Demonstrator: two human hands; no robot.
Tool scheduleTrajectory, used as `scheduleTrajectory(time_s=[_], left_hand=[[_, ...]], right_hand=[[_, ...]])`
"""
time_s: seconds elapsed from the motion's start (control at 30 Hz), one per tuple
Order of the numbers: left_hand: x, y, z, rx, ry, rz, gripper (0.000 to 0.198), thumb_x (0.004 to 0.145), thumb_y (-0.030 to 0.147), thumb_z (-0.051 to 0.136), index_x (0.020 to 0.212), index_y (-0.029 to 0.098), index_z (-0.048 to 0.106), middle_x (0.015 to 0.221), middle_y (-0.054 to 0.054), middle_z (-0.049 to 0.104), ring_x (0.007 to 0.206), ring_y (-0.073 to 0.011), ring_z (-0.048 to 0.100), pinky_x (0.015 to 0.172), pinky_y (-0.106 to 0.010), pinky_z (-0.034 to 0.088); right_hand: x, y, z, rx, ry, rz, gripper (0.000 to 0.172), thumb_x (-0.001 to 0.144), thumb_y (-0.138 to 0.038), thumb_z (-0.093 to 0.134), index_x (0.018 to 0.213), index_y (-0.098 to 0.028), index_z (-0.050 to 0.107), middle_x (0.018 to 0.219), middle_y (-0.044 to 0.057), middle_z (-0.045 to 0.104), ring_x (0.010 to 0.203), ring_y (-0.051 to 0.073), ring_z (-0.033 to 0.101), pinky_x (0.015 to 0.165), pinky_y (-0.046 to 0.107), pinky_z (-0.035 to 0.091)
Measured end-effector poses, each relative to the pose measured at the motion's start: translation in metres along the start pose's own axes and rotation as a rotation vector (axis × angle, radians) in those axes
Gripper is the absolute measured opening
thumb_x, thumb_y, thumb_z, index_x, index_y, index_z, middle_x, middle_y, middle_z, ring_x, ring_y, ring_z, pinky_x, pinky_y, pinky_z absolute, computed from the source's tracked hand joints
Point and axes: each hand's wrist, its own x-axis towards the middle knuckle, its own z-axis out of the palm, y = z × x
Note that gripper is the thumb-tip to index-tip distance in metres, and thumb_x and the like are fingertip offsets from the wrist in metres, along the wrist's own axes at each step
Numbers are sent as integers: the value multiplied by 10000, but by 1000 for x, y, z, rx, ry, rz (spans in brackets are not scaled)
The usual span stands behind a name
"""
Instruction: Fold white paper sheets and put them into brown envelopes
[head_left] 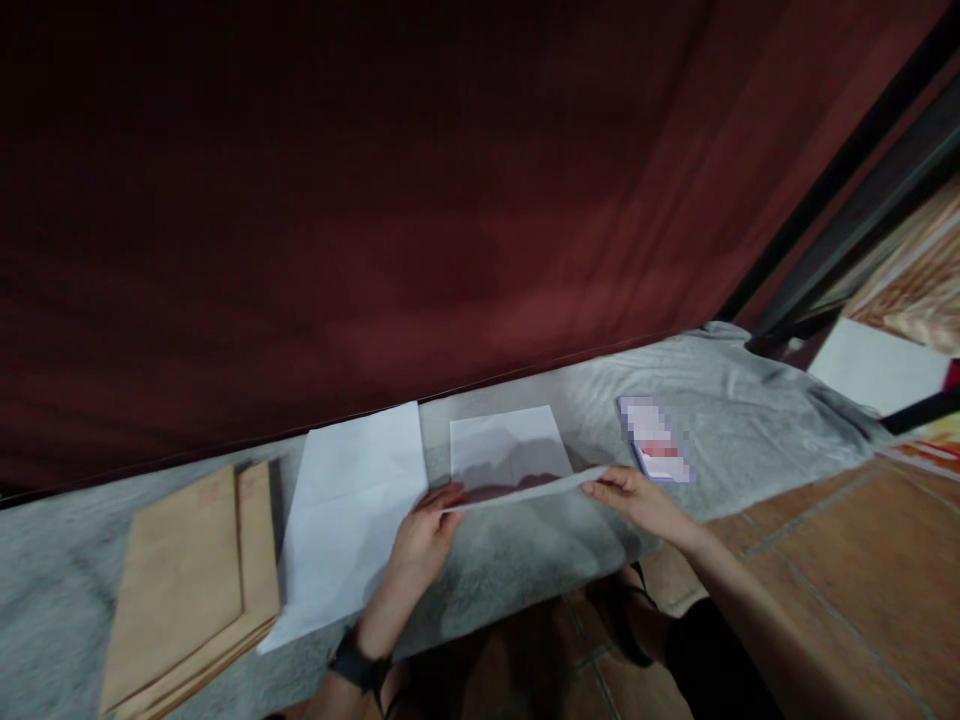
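Observation:
A sheet of white paper, seen almost edge-on and apparently folded, stretches between my two hands above the grey cloth. My left hand, with a dark watch on its wrist, pinches the paper's left end. At the other end, my right hand grips it between thumb and fingers. Just behind lies a smaller creased white sheet, partly covered by the held paper and shadowed by it. Left of my left hand is a larger creased white sheet lying flat.
Several brown envelopes are stacked at the left. A phone lies right of the paper on the grey cloth. A dark red panel rises behind. Tiled floor and a sandalled foot show below.

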Motion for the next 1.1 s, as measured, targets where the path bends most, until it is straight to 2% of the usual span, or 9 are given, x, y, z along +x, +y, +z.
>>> scheduleTrajectory(time_s=[0.1,0.23,0.4,0.57,0.67,0.8,0.9,1.0,1.1], left_hand=[[8,3,2,-97,51,-86,286,883,371,503,938,204,728,1001,-64,764,945,-235,702,856,-344,548],[17,7,7,-167,150,-164,313,847,452,544,742,190,679,771,-54,738,767,-217,683,711,-289,521],[24,5,14,-352,156,-166,285,815,450,573,835,182,669,807,-48,740,763,-204,669,683,-279,509],[24,1,20,-435,139,-208,289,788,400,598,957,174,661,905,-75,755,813,-217,691,727,-304,530],[22,3,19,-446,143,-210,294,773,381,612,970,169,662,899,-66,754,819,-213,693,749,-309,538],[16,7,6,-533,-14,-184,271,752,378,651,897,155,705,894,-73,755,846,-231,692,768,-334,550],[10,9,-5,-563,-71,-140,253,741,378,693,867,164,741,1027,-112,748,955,-266,690,819,-357,553],[3,12,-11,-494,-167,-43,166,781,322,665,820,191,759,1120,-119,727,1038,-269,678,885,-368,543],[-5,17,-14,-270,-338,81,290,780,187,635,1020,280,767,1298,-60,661,1186,-248,617,1023,-395,486]], right_hand=[[8,-2,1,-26,13,-46,418,863,-533,618,1094,-197,710,1068,64,720,1021,254,651,912,383,521],[22,7,8,-78,53,-25,402,899,-527,522,990,-189,721,955,48,736,920,252,670,842,388,532],[30,13,14,-128,120,8,370,891,-482,488,879,-181,702,800,21,700,753,203,639,680,312,506],[29,12,15,-229,155,-11,279,877,-403,486,789,-195,650,729,6,654,711,186,605,649,293,473],[27,12,17,-202,145,7,232,863,-380,520,837,-195,658,771,16,677,750,195,624,677,301,487],[21,8,14,104,-2,39,345,837,-451,601,1043,-187,679,989,48,733,887,227,669,796,364,534],[16,4,5,184,-29,22,364,786,-490,682,999,-195,705,1118,80,721,1019,267,668,888,411,531],[13,0,0,78,-60,-95,264,804,-457,689,897,-213,727,1200,96,692,1127,294,637,937,429,516],[7,-2,0,-193,-174,-195,212,884,-392,614,973,-257,750,1244,71,680,1224,275,584,1067,475,423]])
